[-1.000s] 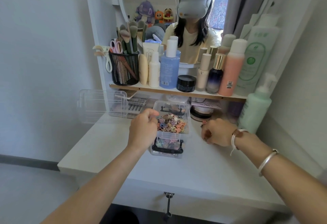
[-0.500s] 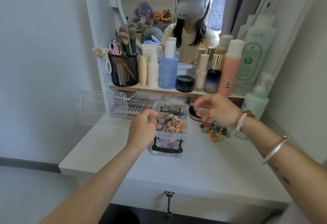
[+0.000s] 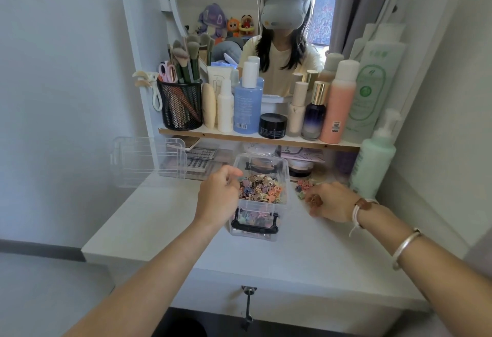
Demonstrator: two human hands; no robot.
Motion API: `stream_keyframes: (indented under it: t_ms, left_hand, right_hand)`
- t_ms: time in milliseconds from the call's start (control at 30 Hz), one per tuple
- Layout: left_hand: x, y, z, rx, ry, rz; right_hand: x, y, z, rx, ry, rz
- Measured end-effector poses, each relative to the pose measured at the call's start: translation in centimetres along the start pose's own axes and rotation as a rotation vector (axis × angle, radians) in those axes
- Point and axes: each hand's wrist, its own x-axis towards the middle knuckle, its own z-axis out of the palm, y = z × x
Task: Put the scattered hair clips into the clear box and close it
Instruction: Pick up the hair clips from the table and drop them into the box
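Observation:
The clear box (image 3: pixel 282 177) stands open in the middle of the white vanity top, heaped with small colourful hair clips (image 3: pixel 262 190). It has a black latch handle on its near end and another on its far end. My left hand (image 3: pixel 219 198) grips the box's left rim with curled fingers. A small pile of loose hair clips (image 3: pixel 304 187) lies on the table just right of the box. My right hand (image 3: pixel 331 203) rests over that pile, its fingers curled round a few clips. The rest of the pile under the hand is hidden.
A clear plastic organiser (image 3: pixel 146 161) stands at the back left. A green pump bottle (image 3: pixel 372 161) is close behind my right hand. A low shelf (image 3: pixel 255 138) crowded with bottles, a jar and a black mesh brush holder (image 3: pixel 181 105) overhangs the back of the table.
My right hand rose from the pile towards the box half a second ago, then came back down onto the loose clips. My left hand stayed on the box's left rim.

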Motion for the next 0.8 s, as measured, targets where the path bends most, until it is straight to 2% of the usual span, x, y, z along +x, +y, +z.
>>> stream_keyframes:
  t_ms: [167, 300, 367, 400, 467, 533, 700, 800]
  left_hand:
    - [0.0, 0.0, 0.0, 0.012, 0.003, 0.016]
    - [0.0, 0.1, 0.1, 0.011, 0.010, 0.016]
    - [0.0, 0.1, 0.2, 0.007, 0.005, 0.013]
    - [-0.1, 0.1, 0.4, 0.005, 0.001, 0.013]
    - [-0.1, 0.2, 0.6, 0.005, -0.005, 0.018]
    - [-0.2, 0.3, 0.6, 0.008, -0.010, 0.021]
    - [-0.2, 0.3, 0.6, -0.003, -0.008, 0.029]
    - [-0.2, 0.3, 0.6, -0.003, -0.006, 0.025]
  right_hand:
    - [-0.1, -0.1, -1.0, 0.046, 0.071, -0.048]
    - [-0.5, -1.3, -4.8, 0.593, 0.190, -0.060]
    - [-0.5, -2.9, -5.9, 0.757, 0.214, -0.133]
    - [-0.3, -3.8, -6.1, 0.728, 0.218, -0.174]
    - [0.0, -5.4, -6.0, 0.520, 0.200, -0.234]
    - [0.5, -5.9, -5.9, 0.386, 0.161, -0.229]
    - [0.8, -4.9, -6.6, 0.660, 0.143, -0.152]
    - [0.9, -3.6, -6.5, 0.702, 0.186, -0.103]
